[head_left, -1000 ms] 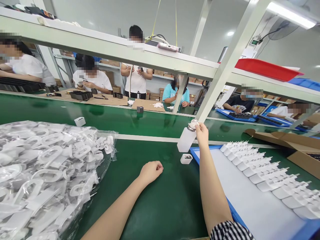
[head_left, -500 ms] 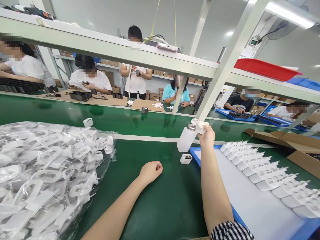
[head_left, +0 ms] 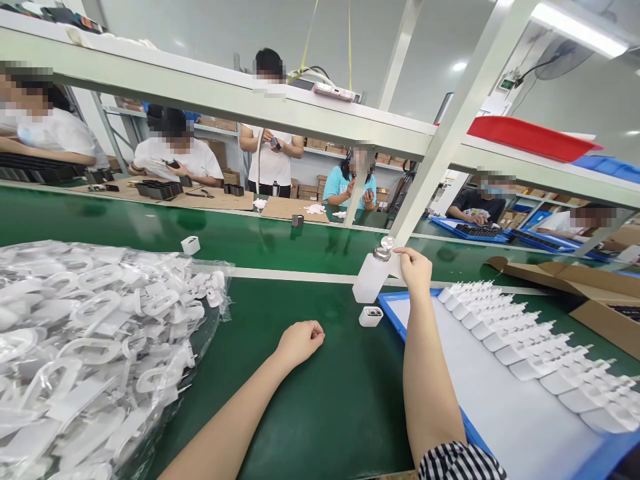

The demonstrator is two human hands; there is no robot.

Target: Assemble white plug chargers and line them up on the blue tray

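Note:
My right hand [head_left: 416,268] is beside the neck of a translucent white bottle [head_left: 369,279], index finger stretched toward its raised metal flip lid [head_left: 388,243]. The other fingers are curled, and a white cloth [head_left: 395,267] shows between hand and bottle, largely hidden. Whether the fingertip touches the lid is unclear. Resting on the green surface, my left hand [head_left: 301,343] is loosely closed with nothing visible in it. In front of the bottle stands a small white oval housing [head_left: 371,318] with dark parts inside.
Plastic-bagged white parts [head_left: 95,333] pile up at left. A blue-rimmed tray [head_left: 480,393] at right bears rows of white housings [head_left: 530,347]. An open cardboard box [head_left: 585,283] lies beyond. Another white housing [head_left: 191,245] sits on the green belt [head_left: 240,240]. A slanted post [head_left: 430,160] rises behind; co-workers sit opposite.
My right hand has turned at the bottle top, its index finger now extended and the cloth lower. The white housing and a black block on the belt have shifted right. My left hand stays put.

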